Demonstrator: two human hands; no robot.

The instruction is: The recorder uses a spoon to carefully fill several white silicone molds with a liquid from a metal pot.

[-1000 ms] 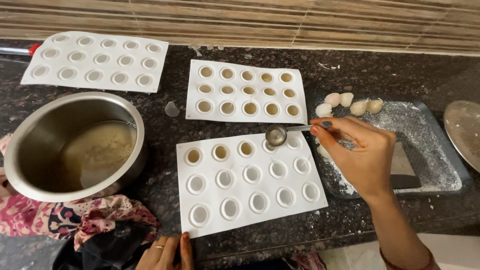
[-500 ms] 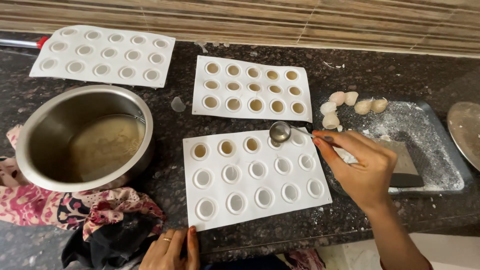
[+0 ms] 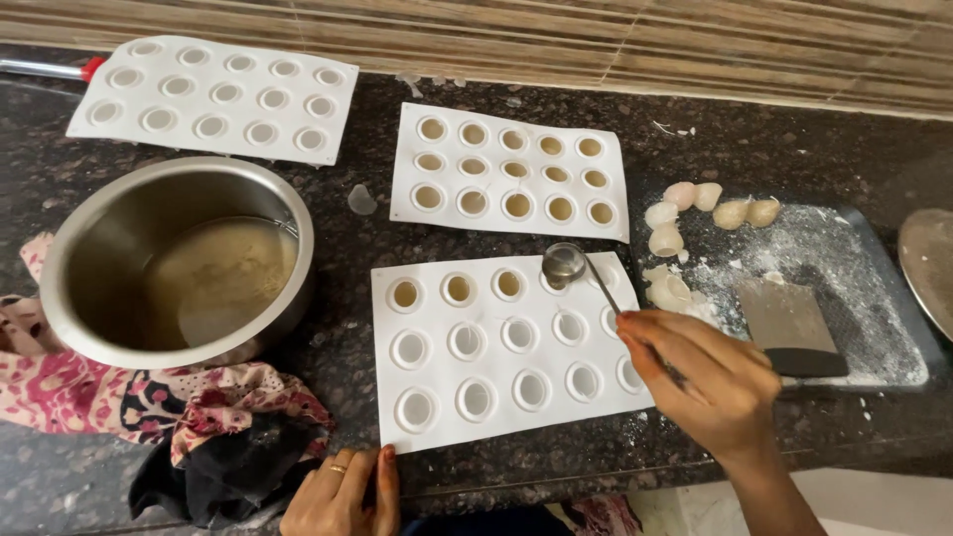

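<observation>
1. Right hand (image 3: 707, 382), at 4 o'clock: pinching a small metal spoon (image 3: 571, 266), its bowl over the near white mould tray (image 3: 501, 347), top row.
2. Left hand (image 3: 342, 493), at 6 o'clock: fingers flat on the counter edge, holding nothing.
3. Steel pot (image 3: 179, 260), at 9 o'clock: pale mixture inside.
4. Dark tray (image 3: 844, 288), at 3 o'clock: dusted white.

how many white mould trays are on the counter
3: an empty tray at the back left, a filled tray at the back centre, and the near tray under the spoon held by the right hand.
</observation>
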